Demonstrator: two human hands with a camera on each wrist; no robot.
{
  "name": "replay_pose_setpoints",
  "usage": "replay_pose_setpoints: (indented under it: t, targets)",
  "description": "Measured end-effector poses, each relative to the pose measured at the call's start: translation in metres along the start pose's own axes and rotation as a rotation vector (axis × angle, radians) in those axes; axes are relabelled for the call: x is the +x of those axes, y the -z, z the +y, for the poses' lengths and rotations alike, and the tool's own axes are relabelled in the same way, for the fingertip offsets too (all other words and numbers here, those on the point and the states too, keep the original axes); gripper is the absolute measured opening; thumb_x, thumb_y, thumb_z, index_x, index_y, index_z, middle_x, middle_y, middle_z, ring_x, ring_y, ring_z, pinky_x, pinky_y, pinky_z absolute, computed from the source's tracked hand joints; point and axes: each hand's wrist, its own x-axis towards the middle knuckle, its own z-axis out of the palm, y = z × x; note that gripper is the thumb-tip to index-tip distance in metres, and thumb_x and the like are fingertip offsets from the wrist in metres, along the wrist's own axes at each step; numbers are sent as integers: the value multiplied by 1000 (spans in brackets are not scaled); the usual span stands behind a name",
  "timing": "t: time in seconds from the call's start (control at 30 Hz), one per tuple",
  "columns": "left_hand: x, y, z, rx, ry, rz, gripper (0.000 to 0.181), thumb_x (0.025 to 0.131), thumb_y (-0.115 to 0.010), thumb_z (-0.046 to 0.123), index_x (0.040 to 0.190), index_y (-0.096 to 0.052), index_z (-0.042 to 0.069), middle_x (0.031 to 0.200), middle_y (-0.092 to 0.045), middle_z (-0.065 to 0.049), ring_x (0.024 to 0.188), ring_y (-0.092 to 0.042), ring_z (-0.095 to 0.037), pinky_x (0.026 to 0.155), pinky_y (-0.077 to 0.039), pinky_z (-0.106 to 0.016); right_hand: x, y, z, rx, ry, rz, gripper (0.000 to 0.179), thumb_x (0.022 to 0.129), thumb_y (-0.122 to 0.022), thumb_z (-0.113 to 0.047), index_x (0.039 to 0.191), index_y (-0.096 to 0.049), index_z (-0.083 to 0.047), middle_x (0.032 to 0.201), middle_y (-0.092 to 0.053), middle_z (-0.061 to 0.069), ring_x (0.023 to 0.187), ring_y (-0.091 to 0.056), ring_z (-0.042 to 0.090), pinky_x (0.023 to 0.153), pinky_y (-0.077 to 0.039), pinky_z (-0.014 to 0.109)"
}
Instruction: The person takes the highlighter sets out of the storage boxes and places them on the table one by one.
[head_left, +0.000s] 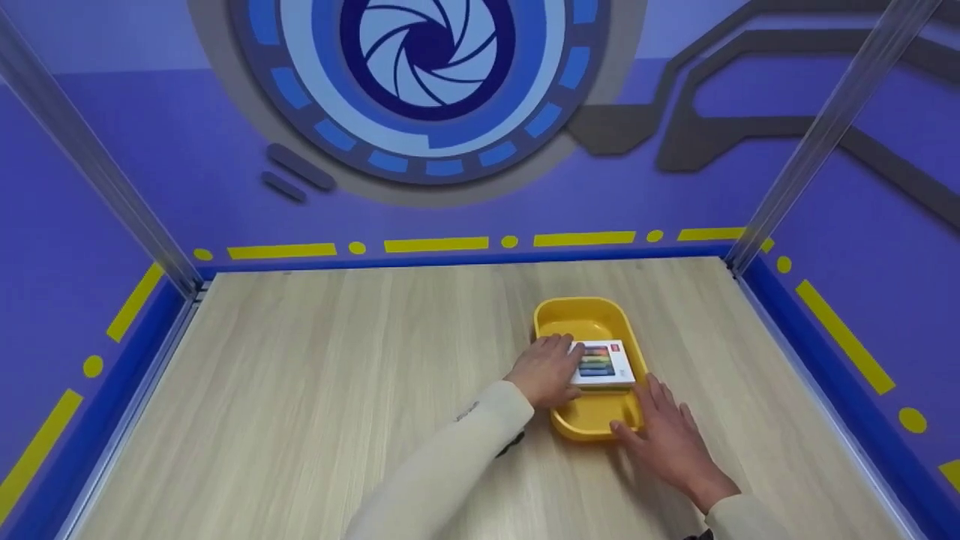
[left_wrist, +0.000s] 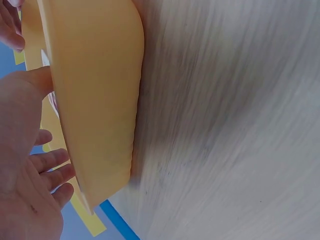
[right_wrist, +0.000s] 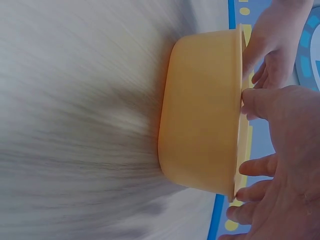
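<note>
A white crayon box (head_left: 604, 363), printed with a row of coloured sticks, lies crosswise at the yellow plastic bin (head_left: 589, 425), within its rim outline in the head view. My left hand (head_left: 546, 369) grips the box's left end, index finger over its top and thumb by the near edge. In the left wrist view the thumb of my left hand (left_wrist: 22, 120) reaches over the bin's rim beside the box. My right hand (head_left: 670, 439) touches the bin's near right corner with fingers spread, and its thumb is at the rim in the right wrist view.
The bin stands on a light wood-grain table (head_left: 322, 390), right of the middle. Blue-purple panels (head_left: 465, 214) with yellow marks enclose the back and sides. Clear posts (head_left: 825, 142) rise at the back corners.
</note>
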Motion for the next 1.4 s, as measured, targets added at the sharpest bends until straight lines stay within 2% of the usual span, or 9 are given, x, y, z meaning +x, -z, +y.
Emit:
replay_pose_setpoints:
  t: [0.23,0.43,0.7,0.9,1.1,1.4]
  targets:
    - [3,-3,0,-8,18,4,71,90,-55,58,149,-32,26,153,-36,2,139,-36,-15,122,-24,-33,-1,0,0,12,-8,-7,110,79,-48,-79,155,-13,-8,161,4,23,147,1,45,116,4,66]
    - [5,-4,0,35,11,16,68,90,-56,57,147,-35,26,148,-41,2,135,-40,-15,120,-27,-32,0,-1,4,-11,3,-4,116,76,-44,-84,155,-12,-6,161,4,24,147,1,47,115,2,68]
    - [7,-6,-1,22,11,11,69,90,-57,57,147,-34,26,150,-40,1,136,-40,-15,120,-27,-32,3,-3,6,-13,-1,-8,115,73,-46,-85,156,-13,-11,162,5,21,147,2,47,113,2,69]
    - [9,-6,-2,28,13,13,69,90,-55,58,148,-34,27,150,-40,2,136,-40,-15,120,-27,-31,2,-1,6,-9,-10,-24,112,76,-49,-81,156,-10,-13,162,7,19,147,4,46,114,3,69]
    - [10,-6,-1,29,15,7,70,90,-53,59,149,-33,27,152,-38,2,139,-39,-14,121,-26,-31,2,1,6,-7,-8,-24,120,70,-47,-87,156,-10,-13,163,5,18,147,4,46,114,3,68]
    - [15,-6,0,25,11,-10,71,90,-56,59,148,-34,26,150,-41,3,136,-42,-14,119,-28,-31,5,-1,8,20,-4,-21,120,71,-48,-86,156,-8,-10,163,4,18,147,3,45,114,2,69]
